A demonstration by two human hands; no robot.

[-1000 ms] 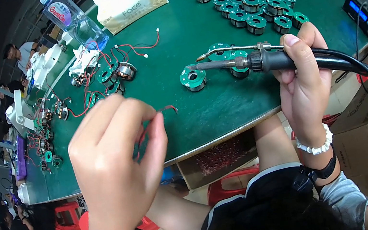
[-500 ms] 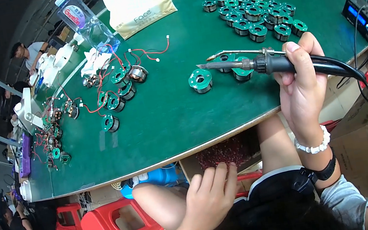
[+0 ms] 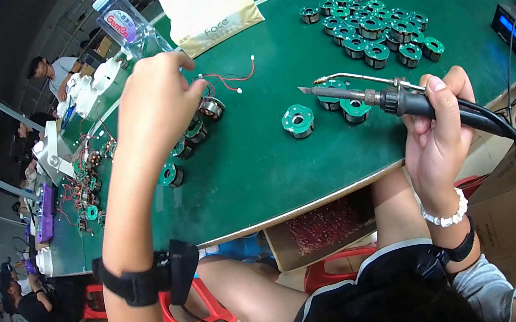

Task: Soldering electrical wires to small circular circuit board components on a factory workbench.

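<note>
My right hand (image 3: 438,131) is closed round the black handle of a soldering iron (image 3: 398,100). Its metal tip and a thin metal tube alongside point left, above three small round motor parts with green circuit boards; the nearest part (image 3: 298,121) is left of the others. My left hand (image 3: 158,96) is stretched over the cluster of wired parts on the left. Its thumb and forefinger are apart; the other fingers are hidden from view. Beneath and beside it are a copper-wound part (image 3: 212,108), more green-topped parts (image 3: 171,175) and red wires (image 3: 225,84) with white plugs.
Many green-topped parts (image 3: 372,29) stand grouped at the back right of the green table (image 3: 247,176). A tissue pack (image 3: 213,15) and clear bottle (image 3: 133,28) stand behind. A display box (image 3: 513,33) sits far right; an open box (image 3: 324,228) of red bits is below the edge.
My left hand has risen from below the table edge to over the wired parts at the left. My right hand still holds the soldering iron. The whole view has shifted slightly.
</note>
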